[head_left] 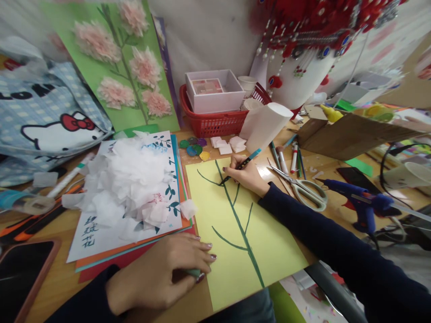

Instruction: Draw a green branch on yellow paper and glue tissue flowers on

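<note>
A sheet of yellow paper lies in front of me, bearing a dark green drawn stem with several curved side branches. My right hand grips a black marker with a teal end, its tip on the paper at the inner end of the upper left branch. At the sheet's left edge rests my left hand, curled round a small green piece that looks like a marker cap, mostly hidden by the fingers. Beyond that hand, a heap of white tissue paper covers a stack of coloured sheets.
Scissors and a blue glue gun lie to the right. Behind the sheet are small paint pots, a paper roll and a red basket. A phone sits at the lower left, near a checked bag.
</note>
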`<action>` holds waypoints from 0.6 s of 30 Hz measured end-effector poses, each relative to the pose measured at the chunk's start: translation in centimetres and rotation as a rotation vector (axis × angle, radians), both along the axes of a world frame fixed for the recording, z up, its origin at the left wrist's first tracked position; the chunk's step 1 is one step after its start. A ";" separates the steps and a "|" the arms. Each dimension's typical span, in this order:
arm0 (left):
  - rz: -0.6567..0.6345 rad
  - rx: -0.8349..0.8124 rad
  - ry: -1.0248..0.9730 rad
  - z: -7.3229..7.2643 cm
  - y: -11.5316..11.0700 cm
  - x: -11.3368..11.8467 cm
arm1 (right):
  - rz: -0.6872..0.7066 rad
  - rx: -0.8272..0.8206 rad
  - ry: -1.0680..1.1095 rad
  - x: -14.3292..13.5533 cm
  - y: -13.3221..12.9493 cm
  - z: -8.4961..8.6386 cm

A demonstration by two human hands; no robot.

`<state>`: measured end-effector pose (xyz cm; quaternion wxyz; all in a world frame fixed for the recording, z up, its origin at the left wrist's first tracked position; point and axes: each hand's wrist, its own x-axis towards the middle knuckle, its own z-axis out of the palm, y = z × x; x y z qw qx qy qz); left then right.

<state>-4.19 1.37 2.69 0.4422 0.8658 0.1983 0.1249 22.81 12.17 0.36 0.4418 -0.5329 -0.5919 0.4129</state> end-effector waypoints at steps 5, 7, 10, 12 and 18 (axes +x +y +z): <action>0.003 0.000 -0.013 0.1 0.0 0.0 | -0.013 0.024 0.010 0.1 -0.1 0.1; 0.006 0.000 -0.015 0.0 0.0 0.0 | 0.007 0.035 0.009 0.0 -0.1 0.0; 0.016 0.002 -0.021 0.0 0.0 0.1 | 0.022 0.043 0.001 -0.1 0.0 0.0; 0.024 0.006 -0.027 -0.1 -0.1 0.1 | 0.025 0.038 -0.001 -0.2 0.0 0.1; 0.026 0.014 -0.042 -0.3 -0.2 -0.1 | 0.021 0.030 0.001 -0.3 0.0 0.2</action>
